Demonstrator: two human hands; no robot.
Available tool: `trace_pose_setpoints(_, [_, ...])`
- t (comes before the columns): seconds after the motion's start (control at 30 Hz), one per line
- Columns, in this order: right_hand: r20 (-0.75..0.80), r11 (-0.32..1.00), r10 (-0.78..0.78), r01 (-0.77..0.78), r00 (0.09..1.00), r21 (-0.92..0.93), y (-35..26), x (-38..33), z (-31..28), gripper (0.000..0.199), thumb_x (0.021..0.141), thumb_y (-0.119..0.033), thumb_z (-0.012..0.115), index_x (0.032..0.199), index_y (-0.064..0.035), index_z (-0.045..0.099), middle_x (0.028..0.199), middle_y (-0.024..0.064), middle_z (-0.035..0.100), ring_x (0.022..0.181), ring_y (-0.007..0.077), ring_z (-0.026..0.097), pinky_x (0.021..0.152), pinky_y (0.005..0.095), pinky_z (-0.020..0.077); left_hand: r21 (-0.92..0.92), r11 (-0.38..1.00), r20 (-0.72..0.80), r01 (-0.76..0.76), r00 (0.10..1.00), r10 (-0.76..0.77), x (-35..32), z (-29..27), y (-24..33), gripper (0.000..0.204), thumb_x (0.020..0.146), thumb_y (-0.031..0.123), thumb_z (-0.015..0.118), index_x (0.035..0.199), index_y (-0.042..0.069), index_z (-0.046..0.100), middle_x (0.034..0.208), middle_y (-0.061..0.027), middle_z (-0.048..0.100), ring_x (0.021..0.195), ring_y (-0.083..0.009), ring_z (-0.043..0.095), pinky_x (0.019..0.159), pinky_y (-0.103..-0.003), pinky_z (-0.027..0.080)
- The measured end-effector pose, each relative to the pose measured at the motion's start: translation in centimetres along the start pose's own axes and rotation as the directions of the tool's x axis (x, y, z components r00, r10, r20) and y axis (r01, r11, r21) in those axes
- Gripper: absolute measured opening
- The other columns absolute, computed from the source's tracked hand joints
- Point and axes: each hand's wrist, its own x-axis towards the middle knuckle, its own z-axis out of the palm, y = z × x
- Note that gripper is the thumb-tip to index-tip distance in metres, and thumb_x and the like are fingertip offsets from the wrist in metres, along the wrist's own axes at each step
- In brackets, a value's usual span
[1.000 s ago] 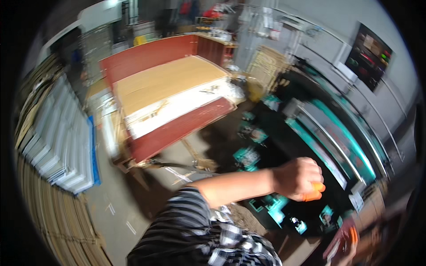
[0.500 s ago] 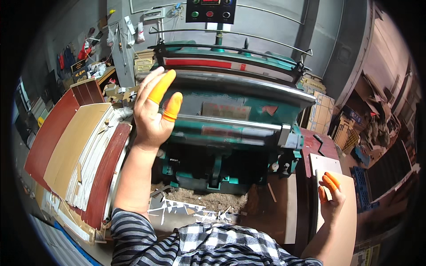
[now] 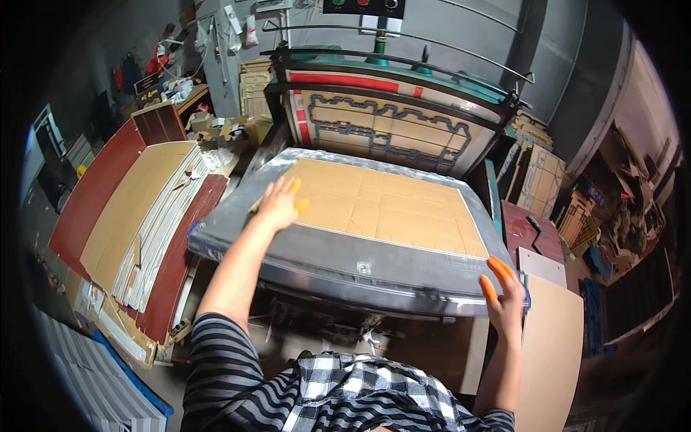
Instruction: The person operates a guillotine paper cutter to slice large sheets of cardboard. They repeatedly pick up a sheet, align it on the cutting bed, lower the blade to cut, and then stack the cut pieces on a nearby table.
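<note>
A cluttered workshop surrounds a large die-cutting press [image 3: 389, 86] with a green frame, its upright plate carrying a patterned cutting die [image 3: 389, 133]. In front of it lies a grey metal platen [image 3: 345, 255], tilted toward the person, with a brown cardboard sheet [image 3: 389, 205] lying flat on it. The left hand [image 3: 277, 205] rests on the near left corner of that sheet, fingers [image 3: 288, 189] spread open and flat, orange tips showing on some of them. The right hand [image 3: 504, 299] is at the platen's near right corner, fingers [image 3: 498, 268] extended and open with orange caps, gripping nothing; whether it touches the edge I cannot tell. Left of the left hand, stacked cardboard sheets [image 3: 137, 209] lie on a red board [image 3: 93, 191]. Just right of the right hand stands a pale board [image 3: 551, 345].
</note>
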Motion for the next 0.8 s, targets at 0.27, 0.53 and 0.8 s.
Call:
trace_pose_setpoints(0.27, [0.510,0.858,0.275,0.032,0.815,-0.513,13.2,4.8,14.4,0.078,0.089,-0.058,0.051,0.144,-0.0059,0.034,0.148,0.0163,0.037,0.136,0.0332,0.033,0.110,0.0551,0.0226,0.072,0.992,0.378,0.103,0.918,-0.122,-3.7,5.2,-1.4,0.097,0.082,0.077,0.040,0.143,0.002,0.038,0.156,-0.0117,0.022,0.145,-0.0342,0.012,0.117,-0.050,0.006])
trace_pose_setpoints(0.53, [0.508,0.910,0.247,-0.017,0.825,-0.415,12.7,4.4,7.9,0.074,0.081,-0.058,0.062,0.129,-0.0019,0.053,0.133,0.0218,0.050,0.123,0.0387,0.047,0.102,0.0462,0.0387,-0.005,0.966,0.317,-0.260,0.915,0.248,-9.3,-1.5,0.0,0.086,0.073,0.067,0.064,0.134,0.008,0.051,0.150,-0.0181,0.032,0.140,-0.0357,0.027,0.113,-0.051,0.020])
trace_pose_setpoints(0.8, [0.317,0.900,-0.008,0.145,0.948,-0.412,5.2,-2.7,6.7,0.084,0.058,-0.044,0.084,0.124,-0.0024,0.052,0.110,0.0191,0.053,0.107,0.0374,0.048,0.091,0.0474,0.0422,-0.192,0.831,-0.055,-0.523,0.851,0.523,-10.7,-0.9,-9.5,0.065,0.071,0.033,0.076,0.129,0.013,0.055,0.131,-0.0065,0.055,0.119,-0.0274,0.052,0.100,-0.042,0.041])
